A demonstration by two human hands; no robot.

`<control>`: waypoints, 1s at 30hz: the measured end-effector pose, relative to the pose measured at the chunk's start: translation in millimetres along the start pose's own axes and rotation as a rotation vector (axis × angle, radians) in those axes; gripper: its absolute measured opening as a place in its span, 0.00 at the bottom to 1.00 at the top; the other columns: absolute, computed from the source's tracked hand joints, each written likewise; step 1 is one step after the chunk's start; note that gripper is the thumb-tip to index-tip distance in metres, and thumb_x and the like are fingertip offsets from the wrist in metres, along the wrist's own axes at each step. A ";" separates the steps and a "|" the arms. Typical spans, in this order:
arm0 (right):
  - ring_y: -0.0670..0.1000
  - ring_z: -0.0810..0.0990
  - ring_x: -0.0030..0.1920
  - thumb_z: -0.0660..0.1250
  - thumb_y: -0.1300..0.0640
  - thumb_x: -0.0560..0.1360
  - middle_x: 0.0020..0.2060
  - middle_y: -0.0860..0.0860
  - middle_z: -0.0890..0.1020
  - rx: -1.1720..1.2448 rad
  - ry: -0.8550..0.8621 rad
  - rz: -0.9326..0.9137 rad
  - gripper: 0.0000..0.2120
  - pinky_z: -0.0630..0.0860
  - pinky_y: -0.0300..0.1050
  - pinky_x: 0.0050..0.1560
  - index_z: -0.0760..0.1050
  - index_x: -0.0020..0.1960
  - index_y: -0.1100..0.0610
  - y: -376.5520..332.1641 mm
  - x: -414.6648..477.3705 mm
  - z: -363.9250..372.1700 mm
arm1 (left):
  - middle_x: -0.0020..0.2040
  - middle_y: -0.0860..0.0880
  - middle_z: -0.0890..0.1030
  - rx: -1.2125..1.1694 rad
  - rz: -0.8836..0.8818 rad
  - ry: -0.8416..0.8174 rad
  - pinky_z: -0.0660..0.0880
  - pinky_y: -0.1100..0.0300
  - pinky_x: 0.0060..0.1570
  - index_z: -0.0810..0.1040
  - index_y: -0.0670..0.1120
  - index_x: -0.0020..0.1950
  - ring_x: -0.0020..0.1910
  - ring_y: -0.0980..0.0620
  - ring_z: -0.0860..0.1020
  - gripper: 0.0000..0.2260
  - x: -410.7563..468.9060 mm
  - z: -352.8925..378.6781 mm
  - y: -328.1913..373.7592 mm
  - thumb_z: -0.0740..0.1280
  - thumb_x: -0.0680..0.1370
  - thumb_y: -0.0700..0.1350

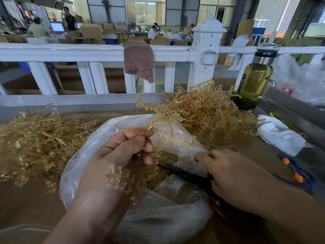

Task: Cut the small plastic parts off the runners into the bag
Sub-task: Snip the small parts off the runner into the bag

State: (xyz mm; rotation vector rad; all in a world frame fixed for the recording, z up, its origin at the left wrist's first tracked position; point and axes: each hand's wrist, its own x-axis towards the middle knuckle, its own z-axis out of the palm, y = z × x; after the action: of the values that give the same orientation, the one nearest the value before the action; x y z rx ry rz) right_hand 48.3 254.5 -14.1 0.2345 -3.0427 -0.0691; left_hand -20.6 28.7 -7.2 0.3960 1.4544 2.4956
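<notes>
Left hand (123, 155): fingers were clenched round the stem of a tan runner (158, 118), held above the bag's mouth
Right hand (233, 176): grasped black scissors (184, 173), blades reaching over the bag
Bag (79, 173): clear plastic, lay open between both hands, cut parts (163, 157) inside
Runner heaps (29, 143): lay on either side of the bag

- The left hand (112, 155) is showing bare, the left forearm (75, 217) uncovered behind it.
- The right hand (233, 175) and right forearm (290, 213) are showing bare likewise.
</notes>
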 end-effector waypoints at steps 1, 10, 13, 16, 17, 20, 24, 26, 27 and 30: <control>0.50 0.72 0.54 0.61 0.55 0.76 0.54 0.46 0.75 -0.012 -0.013 -0.011 0.25 0.66 0.43 0.46 0.58 0.70 0.43 1.5 2.4 -2.1 | 0.36 0.43 0.80 0.012 0.002 -0.001 0.76 0.61 0.31 0.85 0.41 0.42 0.30 0.50 0.76 0.09 -0.1 -0.3 0.2 0.73 0.66 0.44; 0.47 0.68 0.54 0.60 0.48 0.77 0.54 0.44 0.70 0.066 -0.014 0.053 0.19 0.70 0.39 0.49 0.61 0.66 0.40 9.9 -6.9 -9.7 | 0.37 0.43 0.81 -0.014 0.024 0.065 0.77 0.63 0.31 0.81 0.37 0.45 0.30 0.51 0.77 0.12 -0.4 -1.6 1.5 0.72 0.68 0.44; 0.43 0.65 0.52 0.53 0.38 0.72 0.51 0.39 0.67 0.058 -0.053 0.042 0.22 0.68 0.37 0.48 0.60 0.65 0.39 7.6 -26.8 -5.3 | 0.38 0.43 0.82 0.007 0.060 0.078 0.77 0.62 0.31 0.81 0.36 0.45 0.32 0.51 0.78 0.11 0.3 -3.2 -0.4 0.71 0.70 0.44; 0.43 0.66 0.55 0.52 0.35 0.69 0.53 0.39 0.67 0.080 -0.143 0.022 0.27 0.69 0.38 0.50 0.53 0.67 0.36 5.5 -41.6 -6.9 | 0.38 0.44 0.82 -0.064 0.060 0.087 0.80 0.61 0.36 0.78 0.31 0.50 0.36 0.50 0.80 0.16 2.3 -3.4 -2.9 0.71 0.71 0.43; 0.44 0.66 0.56 0.56 0.37 0.71 0.54 0.39 0.67 0.090 -0.143 0.011 0.27 0.70 0.38 0.52 0.52 0.68 0.36 4.6 -42.9 -8.3 | 0.39 0.44 0.82 -0.089 0.061 0.088 0.80 0.61 0.39 0.77 0.30 0.51 0.39 0.50 0.81 0.17 2.6 -2.9 -3.6 0.71 0.71 0.43; 0.46 0.70 0.57 0.62 0.45 0.74 0.55 0.42 0.70 0.122 -0.153 0.010 0.27 0.73 0.43 0.55 0.52 0.68 0.37 1.9 -37.9 -10.2 | 0.38 0.46 0.82 -0.058 0.118 0.093 0.81 0.61 0.42 0.80 0.38 0.46 0.41 0.50 0.81 0.08 3.3 -2.7 -4.0 0.69 0.72 0.43; 0.43 0.72 0.52 0.60 0.41 0.70 0.52 0.40 0.73 0.187 -0.247 0.047 0.24 0.73 0.37 0.48 0.55 0.63 0.35 4.3 -34.5 -21.9 | 0.36 0.46 0.81 -0.025 0.124 0.113 0.81 0.60 0.36 0.79 0.41 0.48 0.39 0.49 0.82 0.09 4.4 -4.3 -1.0 0.68 0.73 0.45; 0.39 0.73 0.50 0.55 0.33 0.63 0.49 0.38 0.75 0.255 -0.283 0.106 0.24 0.73 0.35 0.42 0.60 0.58 0.35 5.8 -35.3 -28.5 | 0.35 0.47 0.81 0.021 0.140 0.123 0.81 0.60 0.35 0.79 0.41 0.48 0.38 0.49 0.82 0.10 4.5 -3.8 -0.4 0.68 0.72 0.46; 0.35 0.73 0.51 0.53 0.31 0.61 0.49 0.36 0.76 0.302 -0.292 0.144 0.26 0.73 0.34 0.40 0.61 0.57 0.34 6.3 -34.8 -31.3 | 0.35 0.47 0.80 0.043 0.147 0.128 0.81 0.60 0.34 0.79 0.41 0.48 0.38 0.49 0.82 0.10 4.1 -3.6 -0.6 0.68 0.72 0.47; 0.31 0.78 0.45 0.61 0.30 0.62 0.47 0.26 0.77 0.536 -0.381 0.252 0.23 0.74 0.31 0.39 0.64 0.57 0.29 5.3 -31.2 -43.8 | 0.34 0.47 0.79 0.046 0.164 0.127 0.77 0.60 0.29 0.79 0.41 0.49 0.35 0.49 0.80 0.11 3.6 -1.5 -1.4 0.68 0.73 0.47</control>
State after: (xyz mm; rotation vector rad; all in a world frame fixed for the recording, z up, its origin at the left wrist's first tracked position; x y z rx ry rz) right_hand 82.2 262.8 27.1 -0.1527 -3.3658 0.8116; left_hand -24.4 29.4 -8.7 0.3857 1.5895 2.6631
